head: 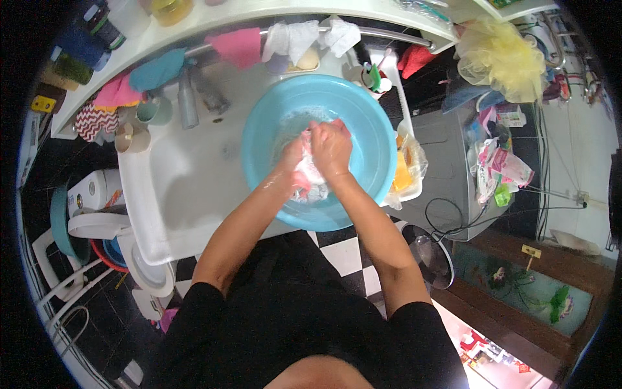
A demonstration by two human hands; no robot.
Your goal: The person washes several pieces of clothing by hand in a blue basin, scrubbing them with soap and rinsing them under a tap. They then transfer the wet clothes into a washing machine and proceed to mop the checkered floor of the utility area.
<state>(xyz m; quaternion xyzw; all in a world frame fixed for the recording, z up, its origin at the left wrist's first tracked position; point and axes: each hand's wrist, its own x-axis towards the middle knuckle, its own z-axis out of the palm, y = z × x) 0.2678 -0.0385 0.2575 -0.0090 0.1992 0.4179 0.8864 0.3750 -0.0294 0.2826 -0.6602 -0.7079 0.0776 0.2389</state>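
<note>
A round light-blue plastic basin (376, 160) stands in the right part of a wide white sink (194, 194), with sudsy water inside. Over the water my left hand (290, 158) and my right hand (332, 146) press together around a soapy pink and white cloth (308, 167). Pink folds stick out beyond my right fingers and below my left hand. The cloth's lower part hangs into the basin near the wall closest to me. Both hands are wet, and the fingers partly hide each other.
Cups (132, 138) and a bottle (187, 99) stand at the sink's left and back. Cloths hang on a metal rail (379, 33) behind. A toothbrush cup (374, 80) and a bag with yellow soap (402, 172) sit right of the basin. A grey washing machine (437, 160) adjoins the sink.
</note>
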